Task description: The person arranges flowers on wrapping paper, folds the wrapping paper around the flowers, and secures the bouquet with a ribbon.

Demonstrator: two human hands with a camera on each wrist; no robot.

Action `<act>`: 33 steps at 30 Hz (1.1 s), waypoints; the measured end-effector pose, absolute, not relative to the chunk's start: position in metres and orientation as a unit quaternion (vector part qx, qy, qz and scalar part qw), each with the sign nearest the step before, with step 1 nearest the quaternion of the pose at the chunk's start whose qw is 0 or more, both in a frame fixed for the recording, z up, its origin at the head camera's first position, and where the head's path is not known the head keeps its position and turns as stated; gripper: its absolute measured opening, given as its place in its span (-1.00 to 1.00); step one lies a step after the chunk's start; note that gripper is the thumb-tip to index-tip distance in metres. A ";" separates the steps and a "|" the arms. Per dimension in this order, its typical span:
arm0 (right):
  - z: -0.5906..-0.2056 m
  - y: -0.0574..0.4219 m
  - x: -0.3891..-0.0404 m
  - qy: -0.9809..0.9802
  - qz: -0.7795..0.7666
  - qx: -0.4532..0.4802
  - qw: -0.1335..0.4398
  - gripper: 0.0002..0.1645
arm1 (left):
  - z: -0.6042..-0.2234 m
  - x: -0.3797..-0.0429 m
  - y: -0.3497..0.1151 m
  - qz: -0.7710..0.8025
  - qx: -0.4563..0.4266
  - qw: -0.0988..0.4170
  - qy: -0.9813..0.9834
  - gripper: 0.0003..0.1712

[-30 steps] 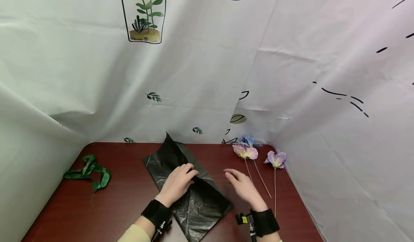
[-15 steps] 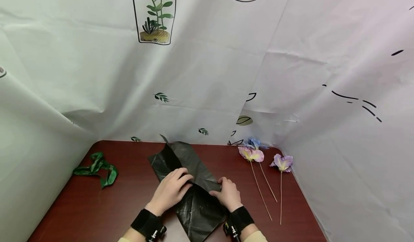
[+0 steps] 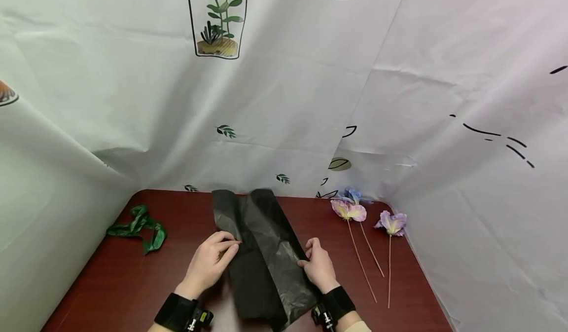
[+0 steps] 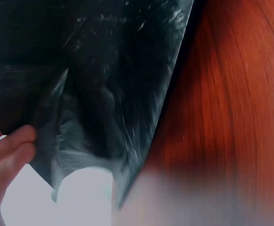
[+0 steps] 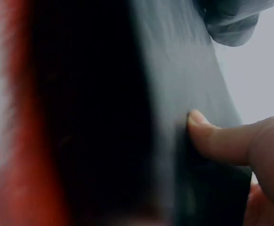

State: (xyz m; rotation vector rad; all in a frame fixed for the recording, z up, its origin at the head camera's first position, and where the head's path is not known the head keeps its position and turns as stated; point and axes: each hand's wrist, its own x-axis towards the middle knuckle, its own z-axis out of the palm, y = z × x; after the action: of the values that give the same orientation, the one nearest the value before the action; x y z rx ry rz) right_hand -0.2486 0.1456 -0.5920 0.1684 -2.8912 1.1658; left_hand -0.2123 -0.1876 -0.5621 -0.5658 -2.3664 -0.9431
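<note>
A black plastic sheet (image 3: 281,260), folded lengthwise, is spread at the front middle of the table. My left hand (image 3: 208,260) pinches its left edge between thumb and fingers. In the left wrist view those fingertips (image 4: 24,143) grip one side of the creased sheet (image 4: 104,99). On the opposite edge my right hand (image 3: 318,267) holds the sheet, and the right wrist view has the thumb (image 5: 226,141) lying over it. The right fingers beneath are mostly hidden there.
A crumpled green ribbon (image 3: 157,237) lies at the table's left. Pink (image 3: 348,210), blue (image 3: 352,195) and purple (image 3: 392,222) long-stemmed artificial flowers lie at the right. A white printed curtain (image 3: 266,100) hangs behind the reddish-brown table (image 3: 177,223).
My right hand has come left onto the sheet's right edge and taken hold. My left hand has drawn back left with its edge, and the sheet's folds now lie flatter and straighter.
</note>
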 end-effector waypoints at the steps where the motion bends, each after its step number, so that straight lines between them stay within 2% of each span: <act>1: -0.594 0.148 -0.248 -0.923 0.380 0.062 0.019 -0.47 | -0.563 -0.212 -0.190 -0.346 -0.195 0.251 -0.883 -0.84; 6: -0.602 0.159 -0.252 -0.918 0.384 0.069 0.069 -0.47 | -0.568 -0.212 -0.194 -0.306 -0.143 0.204 -0.919 -0.81; 12: -0.603 0.167 -0.261 -0.928 0.363 0.031 0.075 -0.43 | -0.578 -0.214 -0.190 -0.273 -0.095 0.128 -0.949 -0.51; 15: -0.603 0.169 -0.263 -0.936 0.343 0.018 0.082 -0.37 | -0.582 -0.214 -0.189 -0.264 -0.088 0.119 -0.953 -0.36; 20: -0.602 0.170 -0.265 -0.942 0.323 0.001 0.093 -0.30 | -0.586 -0.219 -0.186 -0.248 -0.125 0.161 -0.947 -0.13; 23: -0.603 0.171 -0.267 -0.945 0.314 -0.002 0.092 -0.32 | -0.588 -0.223 -0.185 -0.256 -0.155 0.162 -0.940 -0.04; 33: -0.599 0.171 -0.273 -0.961 0.263 -0.013 0.086 -0.54 | -0.593 -0.235 -0.183 -0.275 -0.269 0.033 -0.922 0.17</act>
State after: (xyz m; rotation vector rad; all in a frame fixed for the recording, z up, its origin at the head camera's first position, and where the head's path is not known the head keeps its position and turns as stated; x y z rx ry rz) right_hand -0.2733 0.1709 -0.5994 -0.0378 -2.8646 0.7841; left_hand -0.2351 -0.1828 -0.5928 -0.8288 -2.8391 -0.8451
